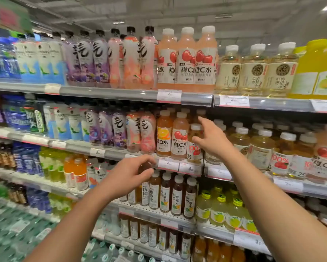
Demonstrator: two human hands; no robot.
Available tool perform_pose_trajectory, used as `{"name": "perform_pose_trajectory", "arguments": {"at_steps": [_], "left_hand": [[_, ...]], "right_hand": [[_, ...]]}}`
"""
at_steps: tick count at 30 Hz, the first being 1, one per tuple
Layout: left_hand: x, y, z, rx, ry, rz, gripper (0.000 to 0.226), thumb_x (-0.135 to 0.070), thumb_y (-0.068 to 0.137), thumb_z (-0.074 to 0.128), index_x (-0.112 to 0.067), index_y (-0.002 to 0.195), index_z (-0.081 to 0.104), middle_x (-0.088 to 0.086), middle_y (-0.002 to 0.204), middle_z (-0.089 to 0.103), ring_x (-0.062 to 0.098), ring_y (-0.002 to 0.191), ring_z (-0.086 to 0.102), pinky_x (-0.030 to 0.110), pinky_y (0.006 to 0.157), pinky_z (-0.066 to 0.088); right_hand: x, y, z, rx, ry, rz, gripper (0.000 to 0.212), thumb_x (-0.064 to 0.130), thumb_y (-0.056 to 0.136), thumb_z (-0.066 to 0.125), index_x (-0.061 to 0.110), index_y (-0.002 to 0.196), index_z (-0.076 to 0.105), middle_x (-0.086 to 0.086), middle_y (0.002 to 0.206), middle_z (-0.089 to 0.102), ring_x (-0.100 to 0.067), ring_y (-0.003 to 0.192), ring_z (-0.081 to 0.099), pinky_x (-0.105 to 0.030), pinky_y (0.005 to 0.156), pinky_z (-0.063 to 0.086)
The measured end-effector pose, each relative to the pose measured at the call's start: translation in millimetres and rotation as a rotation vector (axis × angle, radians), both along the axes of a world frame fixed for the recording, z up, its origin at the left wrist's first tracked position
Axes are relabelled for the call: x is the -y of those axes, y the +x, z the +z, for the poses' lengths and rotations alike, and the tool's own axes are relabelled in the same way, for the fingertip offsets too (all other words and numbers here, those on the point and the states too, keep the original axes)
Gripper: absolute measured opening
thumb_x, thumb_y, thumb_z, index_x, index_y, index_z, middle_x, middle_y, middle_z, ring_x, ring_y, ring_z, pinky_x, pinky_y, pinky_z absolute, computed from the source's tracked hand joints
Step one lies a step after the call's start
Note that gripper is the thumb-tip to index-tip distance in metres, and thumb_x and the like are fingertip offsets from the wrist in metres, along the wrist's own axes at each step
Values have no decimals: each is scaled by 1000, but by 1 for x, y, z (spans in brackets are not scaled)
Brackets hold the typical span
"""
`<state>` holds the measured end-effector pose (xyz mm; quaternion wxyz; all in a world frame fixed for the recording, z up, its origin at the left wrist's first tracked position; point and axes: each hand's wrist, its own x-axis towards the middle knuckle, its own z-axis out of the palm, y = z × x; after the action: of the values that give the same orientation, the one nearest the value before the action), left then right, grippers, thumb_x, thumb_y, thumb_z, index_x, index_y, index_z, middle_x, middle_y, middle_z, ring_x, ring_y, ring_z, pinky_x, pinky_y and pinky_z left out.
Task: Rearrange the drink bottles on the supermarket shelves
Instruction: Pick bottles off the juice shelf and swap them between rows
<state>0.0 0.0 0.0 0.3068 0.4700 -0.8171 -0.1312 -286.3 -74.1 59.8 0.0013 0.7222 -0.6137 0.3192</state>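
Head view: my right hand point(211, 138), centre-right of frame, fingers spread apart, reaches at the small apple juice bottle point(194, 143) on the second shelf point(132, 155); fingertips at its neck, contact unclear, nothing clamped. Just left of it stand the vitamin C bottle point(180, 137) and the orange vitamin B bottle point(164, 135). My left hand point(129, 175), centre frame, fingers curled loosely and apart, hovers before the shelf edge over a dark bottle point(144, 168); can't tell if it grips. Price tag point(168, 164) just right of that hand.
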Motion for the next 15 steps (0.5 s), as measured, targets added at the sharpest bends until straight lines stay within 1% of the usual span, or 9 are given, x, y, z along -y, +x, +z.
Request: {"name": "perform_pose_trajectory", "arguments": {"at_steps": [3, 5, 8, 11, 15], "left_hand": [[32, 30, -7, 15, 24, -34, 20, -39, 99, 60, -40, 118, 63, -18, 94, 71, -1, 88, 66, 32, 81, 57], [51, 44, -13, 31, 46, -68, 19, -42, 99, 59, -42, 118, 62, -19, 93, 70, 0, 87, 66, 29, 78, 55], [67, 62, -22, 45, 43, -101, 20, -43, 99, 59, -44, 118, 62, -22, 92, 69, -2, 86, 65, 23, 72, 50], [76, 74, -27, 36, 67, -106, 18, -42, 99, 59, -44, 116, 62, -22, 92, 69, -3, 86, 64, 20, 70, 47], [72, 76, -36, 12, 74, -96, 21, -38, 100, 59, -38, 121, 64, -24, 96, 66, -12, 89, 60, 9, 68, 41]], "right_hand": [[26, 20, 3, -1, 33, -88, 90, 32, 93, 74, 18, 164, 20, -9, 168, 29, -29, 149, 40, -44, 115, 41], [39, 25, 2, -37, 97, -169, 90, 33, 93, 74, 17, 163, 21, -13, 167, 30, -33, 146, 43, -46, 113, 44], [53, 29, -6, -67, 147, -257, 89, 37, 91, 75, 18, 162, 25, -14, 168, 29, -35, 147, 42, -48, 113, 44], [62, 30, -13, -71, 117, -295, 82, 35, 91, 76, 18, 159, 34, -13, 165, 34, -34, 146, 44, -46, 111, 45], [65, 29, -18, -82, 72, -339, 74, 28, 92, 76, 15, 155, 39, -15, 162, 38, -36, 143, 47, -49, 108, 47]]}}
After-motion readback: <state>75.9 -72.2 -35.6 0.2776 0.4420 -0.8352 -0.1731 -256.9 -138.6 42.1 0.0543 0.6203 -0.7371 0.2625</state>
